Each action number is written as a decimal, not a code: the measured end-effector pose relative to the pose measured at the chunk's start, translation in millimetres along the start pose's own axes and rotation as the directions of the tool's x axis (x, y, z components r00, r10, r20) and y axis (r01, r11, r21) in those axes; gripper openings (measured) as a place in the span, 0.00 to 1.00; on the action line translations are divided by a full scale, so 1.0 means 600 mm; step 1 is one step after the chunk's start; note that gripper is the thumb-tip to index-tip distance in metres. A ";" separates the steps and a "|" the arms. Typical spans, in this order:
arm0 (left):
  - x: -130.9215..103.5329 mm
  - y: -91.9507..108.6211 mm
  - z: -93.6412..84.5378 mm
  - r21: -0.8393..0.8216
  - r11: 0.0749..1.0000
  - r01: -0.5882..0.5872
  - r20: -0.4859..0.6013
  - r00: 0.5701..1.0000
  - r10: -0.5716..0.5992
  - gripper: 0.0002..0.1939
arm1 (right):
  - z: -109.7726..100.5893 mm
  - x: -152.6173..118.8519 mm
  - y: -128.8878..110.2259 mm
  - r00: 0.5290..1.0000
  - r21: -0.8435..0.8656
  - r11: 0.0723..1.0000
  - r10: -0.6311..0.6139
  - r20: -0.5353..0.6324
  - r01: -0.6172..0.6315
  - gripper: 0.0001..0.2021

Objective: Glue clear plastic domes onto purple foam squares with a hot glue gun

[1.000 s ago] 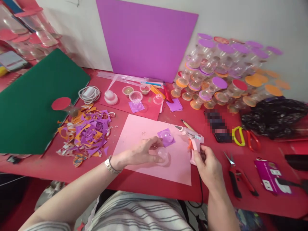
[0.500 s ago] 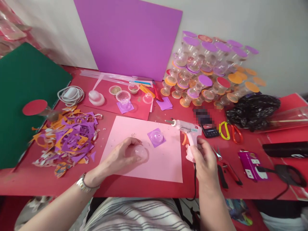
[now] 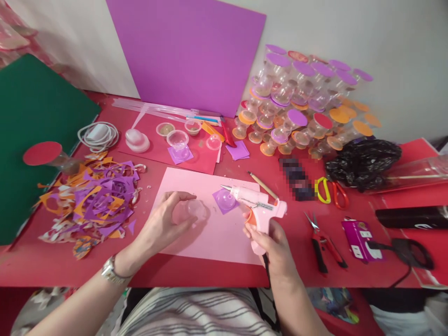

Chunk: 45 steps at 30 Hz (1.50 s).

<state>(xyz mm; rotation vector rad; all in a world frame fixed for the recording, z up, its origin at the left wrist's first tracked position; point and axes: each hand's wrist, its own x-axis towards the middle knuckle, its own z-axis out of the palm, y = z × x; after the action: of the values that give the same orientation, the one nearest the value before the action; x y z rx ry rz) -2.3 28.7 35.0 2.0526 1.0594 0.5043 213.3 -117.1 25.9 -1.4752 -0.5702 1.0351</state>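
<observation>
My left hand (image 3: 168, 219) curls its thumb and fingers around a small clear plastic cup (image 3: 196, 212), just above the pink sheet (image 3: 210, 242). A pink hot glue gun (image 3: 262, 212) is gripped in my right hand (image 3: 275, 247), its metal nozzle pointing left. Below the nozzle, a purple paper square (image 3: 220, 208) lies on the sheet with a clear dome-shaped cup (image 3: 227, 199) on it. Behind the glue gun rests a thin tan stick-like tool (image 3: 261, 183).
Paper scraps (image 3: 105, 200) heap at left. Several hourglass-shaped cup pieces (image 3: 297, 119) stack at the back right. Red-handled pliers (image 3: 327, 247), scissors (image 3: 322, 190), a purple power box (image 3: 362, 240) and a black plastic bag (image 3: 364, 161) lie at right.
My right hand has brought the glue gun left, over the sheet, uncovering the tan tool. My left hand and the cup have shifted slightly left and up.
</observation>
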 end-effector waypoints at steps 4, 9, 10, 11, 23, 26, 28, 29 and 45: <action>-0.002 -0.011 0.011 0.095 0.994 -0.063 0.027 0.998 0.060 0.16 | 0.007 -0.015 0.006 1.000 0.011 1.000 0.017 -0.012 -0.017 0.12; -0.007 -0.024 0.023 0.128 0.984 -0.124 0.109 0.988 0.110 0.15 | -0.006 -0.038 0.005 0.999 -0.148 0.989 0.002 -0.038 -0.007 0.10; -0.007 -0.025 0.024 0.118 0.985 -0.125 0.106 0.988 0.113 0.17 | -0.010 -0.040 0.002 1.000 -0.213 0.977 -0.014 -0.020 0.009 0.10; -0.008 -0.027 0.025 0.107 0.986 -0.131 0.111 0.987 0.119 0.18 | -0.014 -0.043 -0.003 1.000 -0.270 0.962 -0.023 0.007 0.024 0.11; -0.021 -0.035 0.033 0.122 0.977 -0.175 0.082 0.983 0.166 0.16 | -0.016 -0.044 -0.081 0.906 -0.800 0.436 -0.289 0.309 0.412 0.15; -0.020 -0.033 0.031 0.137 0.980 -0.143 0.112 0.985 0.128 0.17 | -0.010 -0.033 -0.093 0.871 -0.822 0.317 -0.310 0.381 0.473 0.19; -0.019 -0.032 0.031 0.150 0.981 -0.126 0.130 0.986 0.107 0.18 | -0.005 -0.028 -0.100 0.852 -0.822 0.262 -0.306 0.426 0.505 0.21; -0.019 -0.031 0.030 0.157 0.980 -0.123 0.137 0.985 0.102 0.18 | -0.003 -0.027 -0.103 0.844 -0.820 0.240 -0.293 0.449 0.520 0.22; -0.018 -0.029 0.032 0.196 0.974 -0.114 0.161 0.984 0.082 0.18 | 0.006 -0.014 -0.114 0.760 -0.759 0.106 -0.215 0.613 0.642 0.25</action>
<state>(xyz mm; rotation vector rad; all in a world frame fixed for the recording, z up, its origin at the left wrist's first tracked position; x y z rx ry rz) -5.2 17.8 9.7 2.2934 0.9551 0.2915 220.7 -108.7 93.8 -1.9039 -2.1319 0.3276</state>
